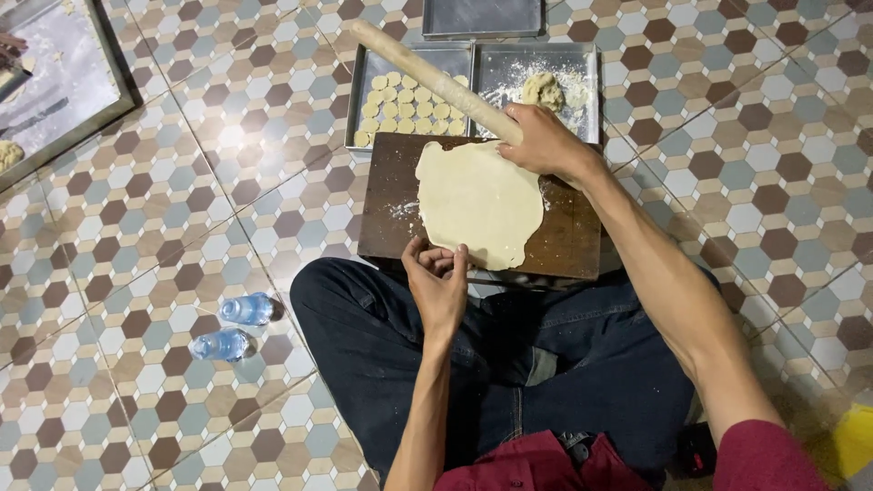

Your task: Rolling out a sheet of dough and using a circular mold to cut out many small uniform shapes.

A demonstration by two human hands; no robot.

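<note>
Person sits cross-legged on the tiled floor (164,182), a dark wooden board (573,238) in front of the knees. A thin sheet of rolled dough (477,200) lies on the board, covering most of its middle and reaching down to the near edge.

Left hand (436,282) is at the near edge of the board, fingers curled narrow and pinching the lower rim of the dough. Right hand (544,141) is at the far right part of the board, closed around one end of a long wooden rolling pin (427,77); the pin slants away up and left, over the trays (not touching the dough, as far as I can see).

Past the far edge of the board sit two metal trays side by side. The left tray (362,91) holds rows of small round dough discs (400,105). The right tray (587,64) has scattered flour and a lump of dough (543,89). A third tray (482,18) lies beyond them, cut off by the frame.

Two small water bottles (232,327) lie on the floor left of the person's knee, well apart from the board. Another big tray (55,82) is at the far left corner.
</note>
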